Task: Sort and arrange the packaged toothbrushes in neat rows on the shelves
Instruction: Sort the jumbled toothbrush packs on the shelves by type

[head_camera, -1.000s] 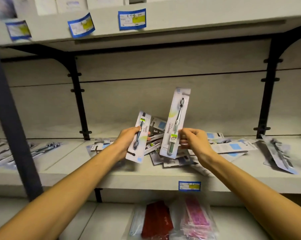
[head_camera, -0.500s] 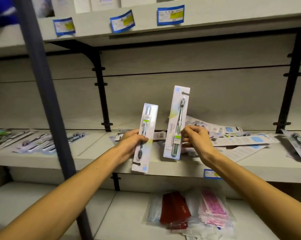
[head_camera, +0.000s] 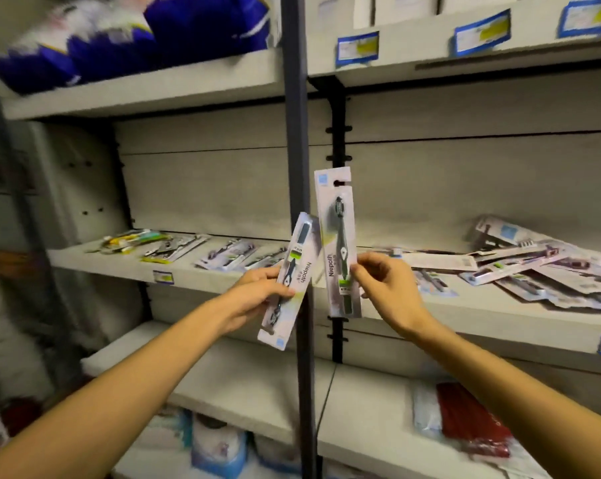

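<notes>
Both hands are pinching one packaged toothbrush each, left hand gripping the tilted pack, right hand the upright pack; they should be laying them squarely beside the row at centre-left.

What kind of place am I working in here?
Probably a retail shop aisle or its stockroom: tiered shelves with blue price tags on the edges, and carded, packaged toothbrushes lying on them.

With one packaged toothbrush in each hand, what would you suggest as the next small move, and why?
Probably carry the left hand and its tilted toothbrush pack over to the left shelf section and lay it beside the rows there. Both hands are full, the right hand pinching the upright pack, and the jumbled pile on the right remains unsorted.
</notes>
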`<state>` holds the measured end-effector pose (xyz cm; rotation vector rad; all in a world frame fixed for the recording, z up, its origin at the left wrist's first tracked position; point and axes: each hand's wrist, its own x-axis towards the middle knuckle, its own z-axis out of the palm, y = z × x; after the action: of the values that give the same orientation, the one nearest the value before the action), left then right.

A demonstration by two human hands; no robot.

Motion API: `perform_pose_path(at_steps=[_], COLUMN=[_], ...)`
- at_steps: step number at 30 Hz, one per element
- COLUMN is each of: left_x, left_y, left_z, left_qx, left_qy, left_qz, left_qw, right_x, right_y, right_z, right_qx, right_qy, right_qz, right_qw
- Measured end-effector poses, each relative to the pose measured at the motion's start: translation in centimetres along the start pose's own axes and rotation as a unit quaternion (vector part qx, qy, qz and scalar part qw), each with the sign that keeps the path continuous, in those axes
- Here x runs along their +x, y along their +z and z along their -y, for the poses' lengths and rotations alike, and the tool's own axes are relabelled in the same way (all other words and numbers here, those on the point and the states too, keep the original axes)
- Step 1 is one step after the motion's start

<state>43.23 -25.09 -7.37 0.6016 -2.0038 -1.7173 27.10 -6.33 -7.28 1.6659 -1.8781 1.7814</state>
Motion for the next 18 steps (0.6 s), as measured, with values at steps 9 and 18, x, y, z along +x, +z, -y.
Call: perform_pose_path(at_steps=[9, 18], left_x=[0.6, 9.8], left_y=[-12.4, -16.4], left_z=[3.1, 1.4], left_qx=[-0.016, 0.042], left_qy=[-0.073, -0.020], left_qz=[-0.083, -0.144], left_qw=[0.994, 0.988], right_x=[4.2, 11.7], right_y=[13.8, 23.3], right_z=[-1.2, -3.5], right_qx=[-0.041, -0.008], right_qy=[0.073, 0.156], right_qz=[0.034, -0.092], right_qw=[0.996, 0.983])
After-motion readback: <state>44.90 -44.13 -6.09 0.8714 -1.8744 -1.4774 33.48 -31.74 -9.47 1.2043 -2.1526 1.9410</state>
